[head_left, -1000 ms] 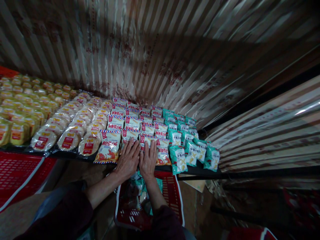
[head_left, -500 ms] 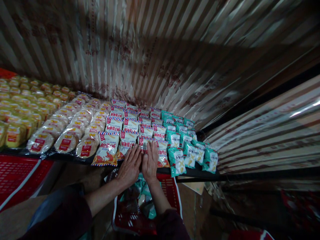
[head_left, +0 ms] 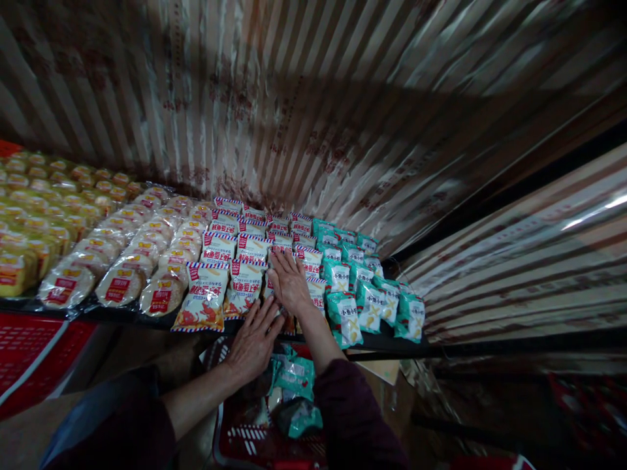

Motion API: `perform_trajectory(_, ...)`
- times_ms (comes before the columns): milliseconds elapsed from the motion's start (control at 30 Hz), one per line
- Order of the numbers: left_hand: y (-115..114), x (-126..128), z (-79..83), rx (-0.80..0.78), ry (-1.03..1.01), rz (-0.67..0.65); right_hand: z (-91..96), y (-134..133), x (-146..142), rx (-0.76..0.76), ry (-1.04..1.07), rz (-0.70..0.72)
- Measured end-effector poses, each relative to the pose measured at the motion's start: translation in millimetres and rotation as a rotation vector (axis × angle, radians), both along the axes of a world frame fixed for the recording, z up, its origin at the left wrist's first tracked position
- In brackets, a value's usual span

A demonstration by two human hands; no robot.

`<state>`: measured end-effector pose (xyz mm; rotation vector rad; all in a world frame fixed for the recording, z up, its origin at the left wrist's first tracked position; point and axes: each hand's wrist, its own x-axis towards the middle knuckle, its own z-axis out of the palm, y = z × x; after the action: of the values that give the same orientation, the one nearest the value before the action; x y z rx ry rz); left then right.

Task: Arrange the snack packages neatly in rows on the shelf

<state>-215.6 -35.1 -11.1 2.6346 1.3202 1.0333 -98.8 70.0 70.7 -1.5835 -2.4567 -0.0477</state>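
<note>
Left hand (head_left: 253, 339), right hand (head_left: 289, 281) left of teal packets (head_left: 349, 320): fingers extended, gripping nothing. Press white packets (head_left: 202, 297) lightly; avoid crushing.

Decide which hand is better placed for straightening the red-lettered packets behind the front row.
Probably the right hand: it reaches past the front row of red-lettered packets; the left hand sits nearer the shelf edge.

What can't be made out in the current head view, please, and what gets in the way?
In the head view:
Third front-row white bag: largely hidden by the right hand and left hand.
Red basket below: right side hidden behind the right sleeve.
Yellow packages: cut off by the left edge.
Dark red items, lower right: too dim and blurred to identify.
</note>
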Motion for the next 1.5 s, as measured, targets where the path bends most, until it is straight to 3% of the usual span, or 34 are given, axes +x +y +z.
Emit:
perform_trajectory(600,-0.1,3.2,-4.7,-0.042,0.011,0.021,-15.0,4.5,-6.6,0.075,0.046,-0.022)
perform_trajectory(800,-1.4,5.7,-4.2,-0.051,-0.005,0.029,-21.5,-1.8,-1.0,0.136,0.129,-0.143)
perform_trajectory(1033,-2.6,5.8,-2.8,-0.031,0.011,0.035,-23.8,-2.2,0.2,0.108,0.135,-0.098)
perform_trajectory(1300,-2.6,8.7,-3.8,-0.064,0.003,0.040,-29.4,-7.1,-0.6,0.089,0.151,-0.145)
perform_trajectory(1500,-3.1,7.5,-0.5,-0.086,-0.008,0.038,-29.2,-10.5,3.5,0.151,0.211,-0.117)
